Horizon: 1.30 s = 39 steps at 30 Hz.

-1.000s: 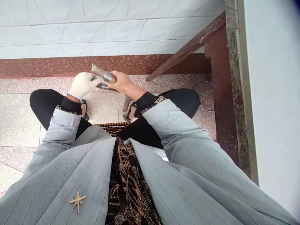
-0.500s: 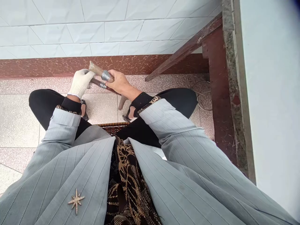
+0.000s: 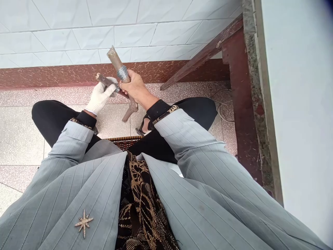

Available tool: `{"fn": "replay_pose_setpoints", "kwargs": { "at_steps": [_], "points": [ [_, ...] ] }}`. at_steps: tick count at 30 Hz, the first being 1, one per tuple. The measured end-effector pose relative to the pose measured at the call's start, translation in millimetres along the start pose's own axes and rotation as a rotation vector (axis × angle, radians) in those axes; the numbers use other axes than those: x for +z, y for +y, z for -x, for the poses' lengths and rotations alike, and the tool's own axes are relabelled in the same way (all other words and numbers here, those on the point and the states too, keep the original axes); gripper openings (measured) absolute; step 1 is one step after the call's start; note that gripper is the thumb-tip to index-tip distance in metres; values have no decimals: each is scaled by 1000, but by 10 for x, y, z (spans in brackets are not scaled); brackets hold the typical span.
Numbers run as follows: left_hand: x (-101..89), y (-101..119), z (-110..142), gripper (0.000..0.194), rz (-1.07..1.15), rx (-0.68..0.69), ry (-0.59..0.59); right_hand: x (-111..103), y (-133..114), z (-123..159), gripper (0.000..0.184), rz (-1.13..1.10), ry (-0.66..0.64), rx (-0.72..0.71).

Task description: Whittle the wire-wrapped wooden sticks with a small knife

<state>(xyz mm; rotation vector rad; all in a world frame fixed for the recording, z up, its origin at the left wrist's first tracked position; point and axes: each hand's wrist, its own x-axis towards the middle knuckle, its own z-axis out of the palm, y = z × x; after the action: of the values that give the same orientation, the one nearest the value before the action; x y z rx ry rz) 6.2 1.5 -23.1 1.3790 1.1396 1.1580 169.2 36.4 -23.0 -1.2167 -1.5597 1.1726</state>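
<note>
A forked wooden branch (image 3: 114, 58) is held out over the floor between my knees. Its thicker arm points up toward the wall and carries a wound coil of silvery wire (image 3: 122, 73). The thinner arm (image 3: 103, 80) slants left and also has wire around it, partly covered by fingers. Below the fork a short stub (image 3: 129, 112) hangs down. My left hand (image 3: 100, 96), in a white knitted glove, is closed around the thinner arm at its wire. My right hand (image 3: 137, 86), bare, grips the thicker arm just under its coil.
A white tiled wall (image 3: 130, 34) with a reddish-brown skirting (image 3: 59, 76) stands ahead. On the right are a slanted wooden bar (image 3: 197, 55) and a dark red upright panel (image 3: 244, 104). A thin cable (image 3: 221, 111) lies on the tiled floor. A woven rim (image 3: 123, 139) shows below me.
The branch has turned so its thicker arm points more upward, and its lower stub has swung left. My left hand has shifted along the thinner arm onto its wire; that arm's end now shows.
</note>
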Motion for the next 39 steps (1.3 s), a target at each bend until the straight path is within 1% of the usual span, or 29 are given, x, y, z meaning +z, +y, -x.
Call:
{"fn": "replay_pose_setpoints", "kwargs": {
  "at_steps": [3,5,9,13,16,19,22,24,28,32,39],
  "points": [
    [32,-86,-22,47,-38,38,80,37,8,21,24,110,85,-106],
    [28,-106,-34,46,-60,57,92,41,26,15,25,165,98,-138],
    [-2,-85,-33,43,-114,87,60,1,97,-59,23,195,44,-114],
    [-9,-107,-26,41,-154,128,97,-25,147,-103,18,209,-2,-72],
    [1,-183,-48,41,-163,134,130,6,140,-67,16,223,32,-73],
    [12,-258,-69,42,-149,121,180,54,132,-26,18,230,74,-140],
    [14,-288,-61,44,-169,153,185,70,149,-40,18,234,70,-146],
    [12,-280,-47,46,-191,179,177,63,153,-64,17,227,54,-134],
    [26,-224,-25,45,-197,194,176,52,102,-58,20,208,17,-154],
    [64,-140,-18,41,-168,164,216,30,41,-29,18,171,2,-57],
    [49,-58,-24,42,-133,108,259,-28,-36,-27,19,34,55,11]
  ]
}}
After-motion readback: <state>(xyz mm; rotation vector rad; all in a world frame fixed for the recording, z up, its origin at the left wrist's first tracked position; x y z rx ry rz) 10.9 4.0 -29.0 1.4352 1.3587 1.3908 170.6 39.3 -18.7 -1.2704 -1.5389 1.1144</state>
